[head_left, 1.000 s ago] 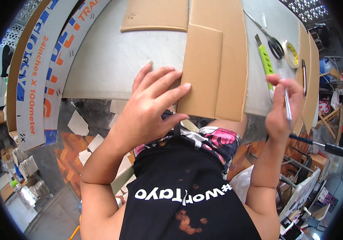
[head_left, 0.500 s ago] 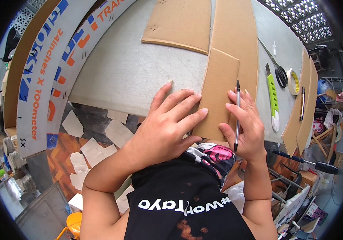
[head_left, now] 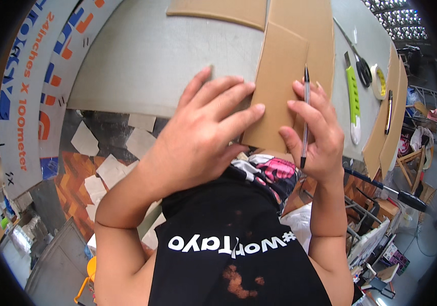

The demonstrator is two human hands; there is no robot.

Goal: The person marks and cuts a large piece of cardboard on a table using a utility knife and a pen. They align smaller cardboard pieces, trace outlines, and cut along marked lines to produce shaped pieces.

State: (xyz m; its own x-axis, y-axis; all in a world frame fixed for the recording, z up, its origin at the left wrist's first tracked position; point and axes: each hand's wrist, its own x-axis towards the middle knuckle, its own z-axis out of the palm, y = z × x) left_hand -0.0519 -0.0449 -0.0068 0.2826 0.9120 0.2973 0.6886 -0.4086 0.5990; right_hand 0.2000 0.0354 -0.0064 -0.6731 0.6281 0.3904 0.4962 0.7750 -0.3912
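The right hand (head_left: 320,133), a pen (head_left: 306,94) held in its curled fingers, has joined the left hand (head_left: 203,122), fingers apart, so both now flank the small cardboard piece (head_left: 275,86).

Right hand (head_left: 321,138) and pen (head_left: 306,97) now over cardboard (head_left: 279,66)

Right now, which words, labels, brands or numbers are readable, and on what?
Wording not copied; kinds only.
Carton: orange and blue words and numbers, partly readable; black handwritten marks.
Shirt: white lettering, upside down, partly lost in a fold.
Tape roll: core marks too small to read.
Pen: any print too small.
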